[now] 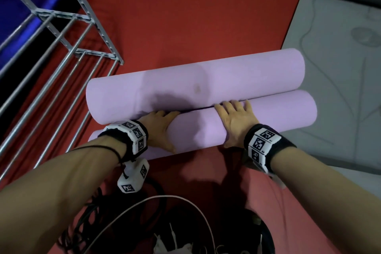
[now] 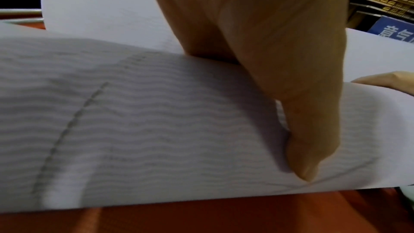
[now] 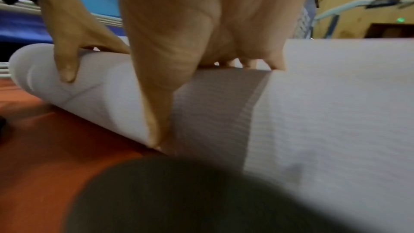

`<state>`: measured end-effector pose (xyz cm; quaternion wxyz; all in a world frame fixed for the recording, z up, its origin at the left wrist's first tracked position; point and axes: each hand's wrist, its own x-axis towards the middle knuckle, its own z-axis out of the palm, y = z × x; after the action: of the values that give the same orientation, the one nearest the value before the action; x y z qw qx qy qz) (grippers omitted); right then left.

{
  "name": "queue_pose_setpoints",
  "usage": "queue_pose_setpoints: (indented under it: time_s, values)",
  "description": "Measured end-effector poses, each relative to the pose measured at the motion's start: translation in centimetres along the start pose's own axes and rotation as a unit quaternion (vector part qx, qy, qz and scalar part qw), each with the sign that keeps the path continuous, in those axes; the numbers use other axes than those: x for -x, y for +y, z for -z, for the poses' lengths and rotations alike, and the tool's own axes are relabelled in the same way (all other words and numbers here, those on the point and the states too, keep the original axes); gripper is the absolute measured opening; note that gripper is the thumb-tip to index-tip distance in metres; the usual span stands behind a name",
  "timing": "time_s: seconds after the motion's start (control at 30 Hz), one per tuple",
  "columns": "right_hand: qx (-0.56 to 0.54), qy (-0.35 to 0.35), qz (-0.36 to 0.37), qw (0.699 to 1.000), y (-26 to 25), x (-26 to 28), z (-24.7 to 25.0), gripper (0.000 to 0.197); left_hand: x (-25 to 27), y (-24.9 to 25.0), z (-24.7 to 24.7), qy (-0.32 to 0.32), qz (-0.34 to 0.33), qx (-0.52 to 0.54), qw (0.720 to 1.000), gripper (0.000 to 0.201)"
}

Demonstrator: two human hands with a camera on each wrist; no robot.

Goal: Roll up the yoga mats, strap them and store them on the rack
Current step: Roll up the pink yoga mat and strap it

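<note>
Mat roll (image 1: 237, 121) gripped by both hands; wrist views alone show, seemingly, wavy texture.

The head view is dim and warm-toned, with soft light from above. A dark shadow falls on the far mat roll (image 1: 156, 88) at centre, and more shadow darkens the red floor (image 1: 185, 16) at the bottom. Straight bars of the rack (image 1: 61, 33) bow at the left edge. Both wrist views are soft and blurred; a dark out-of-focus blob fills the lower middle of the right wrist view.
</note>
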<state>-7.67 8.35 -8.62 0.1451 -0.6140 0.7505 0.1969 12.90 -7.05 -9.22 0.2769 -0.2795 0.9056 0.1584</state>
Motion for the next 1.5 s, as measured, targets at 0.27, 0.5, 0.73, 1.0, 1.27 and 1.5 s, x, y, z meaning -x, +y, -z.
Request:
queue_pose_setpoints:
  time_s: [0.27,0.5,0.73,1.0,1.27,1.5]
  values:
    - [-0.030,-0.044,0.027,0.998,0.6,0.6,1.2,0.124,0.7,0.2,0.3,-0.081,-0.050,0.034,0.995,0.129]
    - [-0.094,-0.057,0.012,0.994,0.3,1.8,0.4,0.115,1.0,-0.3,-0.1,-0.083,-0.092,0.055,0.991,0.121]
    - [-0.190,-0.058,0.000,0.980,1.2,1.1,0.7,0.103,1.0,-1.6,-0.3,-0.019,-0.082,-0.005,0.996,0.137]
    - [-0.081,-0.048,0.001,0.996,2.0,0.3,1.7,0.105,0.5,-2.2,1.0,0.037,-0.055,-0.080,0.995,0.149]
    - [-0.031,-0.017,-0.019,0.999,0.7,0.2,2.0,0.103,-0.1,-4.5,3.0,0.154,-0.025,-0.027,0.987,0.090]
    - [-0.010,-0.029,-0.065,0.997,-0.4,-2.3,1.2,0.135,-0.2,-1.9,2.4,0.251,-0.080,-0.020,0.964,0.044]
